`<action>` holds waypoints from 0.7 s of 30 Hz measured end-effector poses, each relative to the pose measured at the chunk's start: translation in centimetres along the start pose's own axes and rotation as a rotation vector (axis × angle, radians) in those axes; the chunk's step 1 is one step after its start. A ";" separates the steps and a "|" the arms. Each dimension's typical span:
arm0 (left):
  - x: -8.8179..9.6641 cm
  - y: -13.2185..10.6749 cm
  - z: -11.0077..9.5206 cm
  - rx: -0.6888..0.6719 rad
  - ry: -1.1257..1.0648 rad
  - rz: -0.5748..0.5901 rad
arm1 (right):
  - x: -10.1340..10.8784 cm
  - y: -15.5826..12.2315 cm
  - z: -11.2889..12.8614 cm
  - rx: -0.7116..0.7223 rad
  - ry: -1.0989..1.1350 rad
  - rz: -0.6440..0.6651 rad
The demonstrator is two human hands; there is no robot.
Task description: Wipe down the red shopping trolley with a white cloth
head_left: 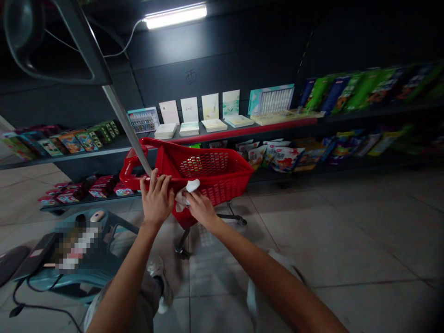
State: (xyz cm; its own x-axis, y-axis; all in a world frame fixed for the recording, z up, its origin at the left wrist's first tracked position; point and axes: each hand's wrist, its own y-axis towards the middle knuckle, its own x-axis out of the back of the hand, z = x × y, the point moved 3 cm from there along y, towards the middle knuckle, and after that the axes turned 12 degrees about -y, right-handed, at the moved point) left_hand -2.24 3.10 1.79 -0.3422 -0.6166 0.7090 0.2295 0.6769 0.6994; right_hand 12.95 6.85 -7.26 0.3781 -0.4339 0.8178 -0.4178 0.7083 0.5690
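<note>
A small red plastic shopping cart (pixel 222 185) with perforated sides stands on the floor in front of me, on metal legs with casters. My left hand (pixel 157 196) grips its near rim beside the handle end, the fingers slightly apart and curled over the edge. Between my right hand's (pixel 199 206) fingers is a crumpled white wipe (pixel 193 186), pressed against the cart's near side just below the rim. Part of the wipe is hidden by the fingers. A metal pole (pixel 130 132) with a dark loop handle rises close behind my left hand.
Behind the cart runs a dark shelf (pixel 211 135) with booklets, marker sets and bagged snacks. Boxed goods (pixel 76 138) fill the left shelves. At lower left, a blue-green plastic stool (pixel 114 217) carries a dark device with cables. A tube light (pixel 176 15) shines above.
</note>
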 end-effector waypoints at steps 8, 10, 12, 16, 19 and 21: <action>-0.1 0.4 0.6 0.011 -0.030 -0.007 | 2.0 -1.7 -8.4 -0.208 -0.152 0.011; -0.3 0.4 0.7 0.012 -0.037 -0.013 | 2.4 -2.8 -12.4 -0.333 -0.168 -0.022; -0.3 0.4 0.7 0.008 -0.035 -0.021 | 2.2 -4.2 -16.5 -0.533 -0.135 -0.078; -0.1 0.5 0.6 0.005 -0.026 -0.026 | -0.1 -6.6 -23.0 -1.011 0.101 -0.154; 0.0 0.5 0.5 0.015 -0.025 -0.004 | -2.6 -6.6 -23.4 -1.154 0.313 -0.213; 0.0 0.5 0.4 0.022 -0.021 0.018 | -4.0 -5.6 -20.8 -1.126 0.385 -0.266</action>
State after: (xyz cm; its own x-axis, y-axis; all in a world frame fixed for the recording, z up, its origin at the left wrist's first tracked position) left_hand -2.50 3.62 2.13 -0.3577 -0.5956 0.7193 0.2156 0.6968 0.6841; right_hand 30.99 16.18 -15.53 0.6431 -0.5810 0.4989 0.5877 0.7921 0.1650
